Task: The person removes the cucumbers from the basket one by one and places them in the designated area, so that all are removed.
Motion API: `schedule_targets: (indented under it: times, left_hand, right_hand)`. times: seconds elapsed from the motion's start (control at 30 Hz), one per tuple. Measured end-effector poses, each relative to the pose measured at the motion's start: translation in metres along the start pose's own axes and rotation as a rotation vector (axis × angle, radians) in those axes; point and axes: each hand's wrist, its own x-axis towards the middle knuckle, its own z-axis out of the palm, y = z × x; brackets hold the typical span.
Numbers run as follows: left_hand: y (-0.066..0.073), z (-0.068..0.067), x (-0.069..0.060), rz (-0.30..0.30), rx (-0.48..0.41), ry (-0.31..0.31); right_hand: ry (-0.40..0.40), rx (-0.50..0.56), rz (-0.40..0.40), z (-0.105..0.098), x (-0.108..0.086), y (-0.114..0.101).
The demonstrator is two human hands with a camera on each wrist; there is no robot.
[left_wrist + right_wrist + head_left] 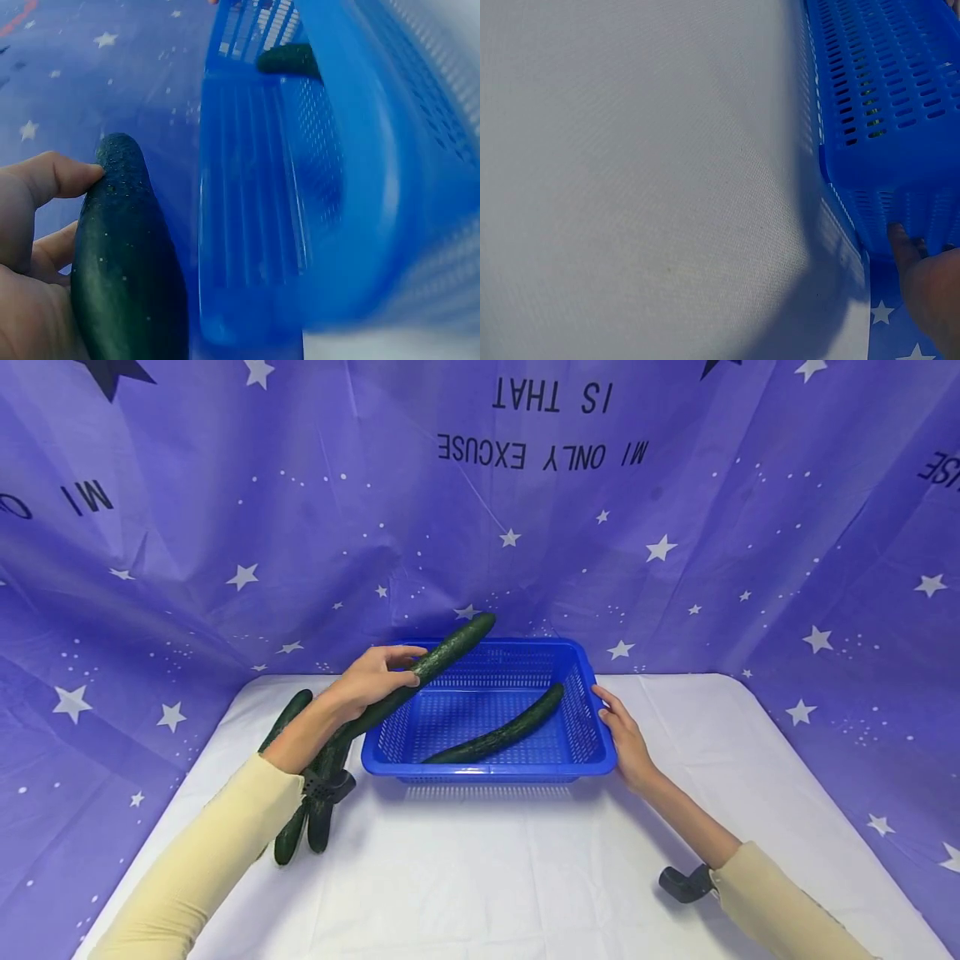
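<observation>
My left hand (378, 681) grips a long dark green cucumber (453, 650), thumb on one side and fingers on the other. That cucumber slants up over the left rim of a blue plastic basket (487, 769); in the left wrist view, its rounded end (124, 161) points away from me. Inside the basket, another curved cucumber (502, 739) lies on the floor. My right hand (626, 739) touches the basket's right side, its fingers (904, 244) fairly straight against the outer wall; the thumb is not clearly seen.
Several more cucumbers (320, 822) lie on the white table (480, 877) under my left forearm, partly hidden by it. Behind the table hangs a purple cloth (420, 568) with stars and lettering. Black cameras (686, 883) are strapped to both wrists.
</observation>
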Motion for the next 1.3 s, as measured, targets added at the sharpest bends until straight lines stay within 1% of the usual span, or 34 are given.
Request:
schedule_targets:
  times: [0.13, 0.23, 0.4, 0.53, 0.7, 0.83, 0.93, 0.97, 1.07, 1.23, 1.3]
  left_hand:
    - [-0.016, -0.018, -0.012, -0.025, -0.011, 0.032]
    - [-0.028, -0.031, -0.023, -0.039, -0.042, 0.057]
    - [-0.047, -0.048, -0.041, -0.023, -0.09, 0.112]
    - [-0.063, -0.062, -0.056, -0.026, -0.1, 0.153]
    - [-0.088, -0.08, -0.075, -0.072, -0.087, 0.198]
    - [-0.114, -0.093, -0.09, -0.113, -0.128, 0.247]
    - [-0.133, -0.101, -0.099, -0.132, -0.188, 0.281]
    - [-0.139, -0.103, -0.101, -0.137, -0.188, 0.291]
    - [-0.155, -0.107, -0.108, -0.166, -0.157, 0.318]
    - [-0.179, -0.113, -0.115, -0.211, -0.075, 0.344]
    - [-0.188, -0.114, -0.117, -0.22, -0.08, 0.347]
  right_hand:
    - [0.001, -0.006, 0.002, 0.0, 0.0, 0.0]
    - [0.0, -0.005, 0.006, 0.0, 0.0, 0.0]
    - [0.005, -0.003, 0.002, -0.001, 0.0, -0.001]
    - [0.005, -0.001, 0.001, -0.001, 0.0, -0.001]
    - [0.005, -0.003, 0.006, 0.0, 0.0, -0.002]
    - [0.007, 0.002, 0.008, 0.001, 0.0, -0.003]
    - [0.007, 0.007, 0.006, 0.0, 0.001, -0.003]
    - [0.005, 0.01, 0.004, 0.0, 0.001, -0.003]
    - [0.003, 0.011, 0.001, 0.0, 0.0, -0.004]
    - [0.006, 0.016, 0.006, 0.0, 0.0, -0.003]
    - [0.007, 0.015, 0.01, 0.0, -0.001, -0.003]
